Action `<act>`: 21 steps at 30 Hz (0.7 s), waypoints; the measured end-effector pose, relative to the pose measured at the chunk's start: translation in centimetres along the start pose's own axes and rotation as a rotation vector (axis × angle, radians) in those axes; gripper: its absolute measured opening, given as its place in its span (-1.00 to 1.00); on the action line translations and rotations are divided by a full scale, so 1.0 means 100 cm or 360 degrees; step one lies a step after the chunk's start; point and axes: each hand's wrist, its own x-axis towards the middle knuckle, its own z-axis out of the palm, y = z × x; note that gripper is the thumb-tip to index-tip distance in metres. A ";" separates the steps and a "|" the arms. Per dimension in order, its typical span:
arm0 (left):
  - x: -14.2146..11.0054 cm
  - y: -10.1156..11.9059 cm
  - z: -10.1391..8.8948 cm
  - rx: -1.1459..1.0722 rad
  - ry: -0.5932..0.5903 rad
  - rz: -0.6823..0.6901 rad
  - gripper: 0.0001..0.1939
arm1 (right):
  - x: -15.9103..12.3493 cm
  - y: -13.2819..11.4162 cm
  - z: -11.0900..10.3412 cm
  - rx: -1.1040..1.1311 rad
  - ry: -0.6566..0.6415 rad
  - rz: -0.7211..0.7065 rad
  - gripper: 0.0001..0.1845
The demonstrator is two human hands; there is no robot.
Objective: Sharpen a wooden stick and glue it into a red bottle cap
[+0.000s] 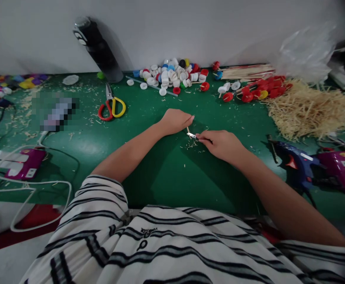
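My left hand is closed around a thin wooden stick, whose lower end sticks out below the fingers. A small shiny blade is pinched between the thumb and fingers of my right hand. The blade lies against or very near the tip of the stick; I cannot tell whether they touch. Pale wood shavings are scattered on the green table beneath both hands.
Plastic bottle caps are heaped by the wall, near a black bottle. Scissors and a phone lie left. Rightward are red caps, thin sticks, a shavings pile and a blue glue gun.
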 end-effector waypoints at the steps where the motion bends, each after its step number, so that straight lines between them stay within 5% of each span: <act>1: 0.000 0.000 0.001 0.0001 0.0007 -0.0001 -0.40 | -0.001 0.000 0.000 0.0002 0.0002 0.0003 -0.64; 21: 0.003 0.000 0.000 0.0130 -0.0080 -0.0087 -0.36 | 0.007 -0.004 0.001 -0.0046 -0.0025 0.0011 -0.65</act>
